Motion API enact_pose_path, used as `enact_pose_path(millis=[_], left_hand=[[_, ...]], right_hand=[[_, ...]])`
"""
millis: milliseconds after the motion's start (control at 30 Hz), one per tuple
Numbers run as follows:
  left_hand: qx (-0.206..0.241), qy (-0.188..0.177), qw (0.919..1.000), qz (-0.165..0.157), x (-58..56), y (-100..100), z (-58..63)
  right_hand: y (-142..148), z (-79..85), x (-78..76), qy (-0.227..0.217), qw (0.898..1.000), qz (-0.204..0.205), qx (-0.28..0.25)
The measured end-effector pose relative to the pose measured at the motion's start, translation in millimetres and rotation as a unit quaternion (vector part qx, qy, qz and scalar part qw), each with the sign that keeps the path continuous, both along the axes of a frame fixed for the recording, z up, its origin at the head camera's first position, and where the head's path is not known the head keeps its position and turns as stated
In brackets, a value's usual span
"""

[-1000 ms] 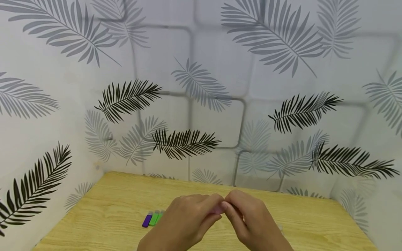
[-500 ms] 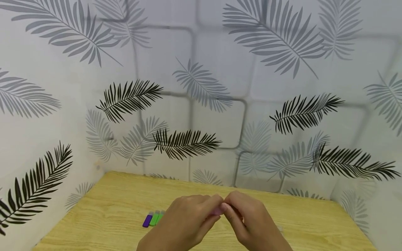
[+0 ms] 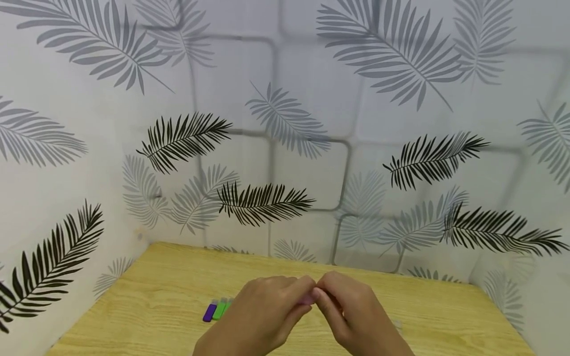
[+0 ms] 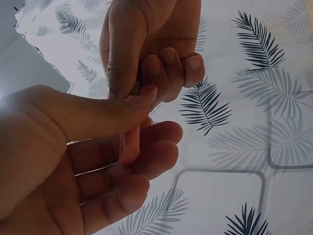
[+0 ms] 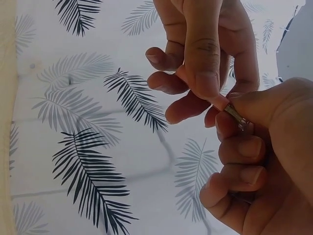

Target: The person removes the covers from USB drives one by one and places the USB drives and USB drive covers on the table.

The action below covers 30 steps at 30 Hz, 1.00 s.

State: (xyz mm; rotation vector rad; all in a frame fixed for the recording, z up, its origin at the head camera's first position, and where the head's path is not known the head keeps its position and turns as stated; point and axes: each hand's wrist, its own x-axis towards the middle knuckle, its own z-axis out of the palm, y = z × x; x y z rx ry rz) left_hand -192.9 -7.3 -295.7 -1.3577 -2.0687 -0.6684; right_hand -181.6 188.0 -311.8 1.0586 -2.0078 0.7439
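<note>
Between my two hands is a pink USB flash drive (image 5: 221,102), its metal plug (image 5: 234,115) showing in the right wrist view. My left hand (image 3: 262,309) pinches the pink body (image 4: 129,146) between thumb and fingers. At the plug end, my right hand (image 3: 358,311) pinches with thumb and index finger, its other fingers curled. Something clear seems to sit at the plug's tip, but the fingers mostly hide it. In the head view only a sliver of pink shows where the fingertips meet above the table.
Left of my left hand, a purple flash drive (image 3: 210,312) and green flash drives (image 3: 219,310) lie side by side on the wooden table (image 3: 156,296), partly hidden by that hand. A small pale, see-through piece (image 3: 397,324) lies beside my right wrist. A leaf-patterned curtain (image 3: 294,163) stands behind.
Both hands stay almost still, holding the pink flash drive. The head view has shifted very slightly.
</note>
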Motion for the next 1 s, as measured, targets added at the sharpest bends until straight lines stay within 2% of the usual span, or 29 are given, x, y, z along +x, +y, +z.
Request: enact_pose_path(millis=[167, 433, 667, 800, 1000], left_hand=[[-0.003, -0.006, 1.0000, -0.002, -0.1, 0.6, -0.2], [0.005, 0.020, 0.9998, -0.006, -1.2, -1.0, 1.5], [0.003, 0.000, 0.9999, -0.011, -0.2, -3.9, 2.4], [0.004, 0.011, 0.9999, -0.002, 0.1, -3.9, 2.3], [0.002, 0.007, 1.0000, 0.005, -1.1, -3.9, 1.8]], right_hand=[[1.7, -1.0, -0.1, -0.004, 1.000, -0.004, 0.000], [4.1, -0.4, 0.5, -0.048, 0.998, 0.012, -0.025], [3.9, 1.6, 2.3, -0.063, 0.997, 0.011, -0.040], [4.0, 2.2, 2.5, -0.072, 0.997, 0.013, -0.034], [4.3, 3.5, 4.3, -0.098, 0.995, 0.018, -0.029]])
